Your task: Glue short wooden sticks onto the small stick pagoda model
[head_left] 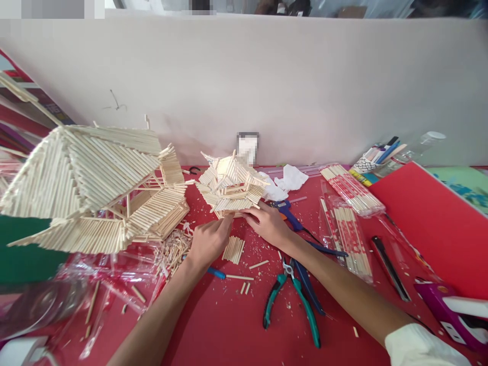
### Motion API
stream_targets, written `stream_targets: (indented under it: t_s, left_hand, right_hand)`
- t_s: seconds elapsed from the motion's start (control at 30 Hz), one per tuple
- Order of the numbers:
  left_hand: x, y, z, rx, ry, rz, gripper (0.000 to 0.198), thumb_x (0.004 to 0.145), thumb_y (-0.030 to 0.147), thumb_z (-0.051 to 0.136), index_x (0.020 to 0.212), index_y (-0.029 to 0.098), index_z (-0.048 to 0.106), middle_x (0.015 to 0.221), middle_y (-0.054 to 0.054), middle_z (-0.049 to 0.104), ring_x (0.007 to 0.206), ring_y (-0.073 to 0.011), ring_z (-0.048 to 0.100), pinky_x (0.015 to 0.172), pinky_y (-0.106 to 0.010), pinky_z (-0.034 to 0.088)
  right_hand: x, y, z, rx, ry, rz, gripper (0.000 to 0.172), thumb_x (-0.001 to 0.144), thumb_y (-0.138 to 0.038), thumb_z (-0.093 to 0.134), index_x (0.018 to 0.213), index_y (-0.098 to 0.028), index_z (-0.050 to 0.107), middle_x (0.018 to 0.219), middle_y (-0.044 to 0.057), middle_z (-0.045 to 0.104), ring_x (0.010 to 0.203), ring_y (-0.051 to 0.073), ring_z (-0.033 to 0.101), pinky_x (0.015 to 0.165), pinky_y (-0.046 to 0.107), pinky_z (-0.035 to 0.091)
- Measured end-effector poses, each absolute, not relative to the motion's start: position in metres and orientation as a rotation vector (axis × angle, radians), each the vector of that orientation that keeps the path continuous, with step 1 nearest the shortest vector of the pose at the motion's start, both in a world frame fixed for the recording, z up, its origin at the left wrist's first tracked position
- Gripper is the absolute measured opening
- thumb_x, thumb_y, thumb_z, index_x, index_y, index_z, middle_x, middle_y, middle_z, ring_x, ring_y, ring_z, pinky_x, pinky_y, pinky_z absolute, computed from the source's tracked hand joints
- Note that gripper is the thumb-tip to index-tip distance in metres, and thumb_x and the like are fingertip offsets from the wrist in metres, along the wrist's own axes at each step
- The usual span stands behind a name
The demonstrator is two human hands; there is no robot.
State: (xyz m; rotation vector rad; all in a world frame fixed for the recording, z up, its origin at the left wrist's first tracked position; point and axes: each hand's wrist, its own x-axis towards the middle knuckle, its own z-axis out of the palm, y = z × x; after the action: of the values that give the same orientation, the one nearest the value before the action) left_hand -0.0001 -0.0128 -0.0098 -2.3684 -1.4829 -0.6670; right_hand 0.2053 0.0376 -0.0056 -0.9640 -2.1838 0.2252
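Note:
At the far middle of the table stands a small model pavilion [232, 190], built of thin wooden sticks with tiered, flared roofs. My left hand [211, 239] pinches its lower front edge, thumb and fingers drawn together. On the right side of that edge, my right hand [267, 223] grips the base with bent fingers; its fingertips are partly hidden. Just below my hands lies a small flat panel of joined sticks [233, 250]. A larger stick pavilion [110, 173] with a broad sloping roof fills the left side.
A heap of cut sticks [173, 251] lies beside my left forearm. Green-handled pliers [305, 307] and a blue glue gun [292, 217] are near my right arm. Farther right are packed chopsticks [353, 189], a black cutter [389, 267] and a red board [434, 229]. Crumpled tissue [293, 178] sits behind.

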Motion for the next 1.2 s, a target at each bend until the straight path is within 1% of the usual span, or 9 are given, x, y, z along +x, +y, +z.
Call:
stream_targets:
  t_s: [0.13,0.33,0.53,0.7,0.83,0.97,1.2]
  left_hand:
    - [0.0022,-0.0123,-0.008,-2.412,-1.541,-0.588,0.037,0.09,0.008,0.05,0.122,0.021,0.066,0.062,-0.001,0.066,0.055,-0.0149,0.062,0.048,-0.027,0.029]
    - [0.0032,-0.0106,-0.0067,-2.489,-1.599,-0.526,0.04,0.09,0.008,0.049,0.126,0.021,0.062,0.069,-0.003,0.067,0.062,-0.0163,0.064,0.051,-0.025,0.036]
    - [0.0055,-0.0092,-0.0062,-2.49,-1.546,-0.473,0.041,0.089,0.005,0.047,0.125,0.02,0.061,0.071,-0.004,0.067,0.064,-0.0172,0.065,0.053,-0.025,0.038]
    - [0.0077,-0.0083,-0.0049,-2.492,-1.495,-0.485,0.041,0.089,0.003,0.048,0.125,0.019,0.061,0.073,-0.004,0.069,0.065,-0.017,0.065,0.052,-0.025,0.037]
    - [0.0079,-0.0075,-0.0057,-2.506,-1.495,-0.508,0.041,0.089,0.003,0.049,0.125,0.019,0.06,0.079,-0.005,0.071,0.066,-0.017,0.066,0.052,-0.025,0.038]
    - [0.0079,-0.0067,-0.0057,-2.495,-1.491,-0.484,0.04,0.09,0.003,0.049,0.125,0.018,0.061,0.078,-0.005,0.07,0.066,-0.0177,0.066,0.052,-0.026,0.039]
    - [0.0075,-0.0067,-0.0038,-2.517,-1.537,-0.505,0.038,0.089,0.004,0.048,0.121,0.02,0.062,0.075,-0.004,0.069,0.066,-0.0171,0.066,0.053,-0.025,0.039]
  right_hand:
    - [0.2053,0.0375,-0.0059,-0.972,-2.187,0.25,0.023,0.093,-0.013,0.061,0.108,-0.023,0.075,0.106,0.009,0.074,0.097,0.023,0.072,0.089,0.037,0.059]
    - [0.2053,0.0376,-0.0067,-0.971,-2.186,0.269,0.025,0.093,-0.013,0.06,0.109,-0.024,0.074,0.108,0.009,0.074,0.099,0.023,0.072,0.089,0.037,0.059]
    - [0.2055,0.0366,-0.0052,-0.979,-2.188,0.248,0.023,0.093,-0.014,0.061,0.109,-0.024,0.074,0.108,0.009,0.074,0.098,0.023,0.072,0.086,0.034,0.06]
    - [0.2059,0.0364,-0.0054,-0.953,-2.18,0.253,0.023,0.093,-0.013,0.06,0.109,-0.023,0.074,0.108,0.01,0.074,0.099,0.024,0.072,0.086,0.035,0.059]
    - [0.2059,0.0365,-0.0059,-0.965,-2.184,0.278,0.025,0.092,-0.012,0.06,0.11,-0.024,0.073,0.109,0.009,0.074,0.101,0.023,0.071,0.088,0.035,0.059]
    - [0.2056,0.0363,-0.0053,-0.965,-2.187,0.281,0.024,0.093,-0.013,0.06,0.11,-0.024,0.073,0.108,0.009,0.074,0.102,0.023,0.071,0.089,0.036,0.059]
    - [0.2064,0.036,-0.0039,-0.976,-2.205,0.284,0.024,0.094,-0.013,0.059,0.109,-0.025,0.073,0.108,0.008,0.074,0.101,0.023,0.071,0.089,0.036,0.058]
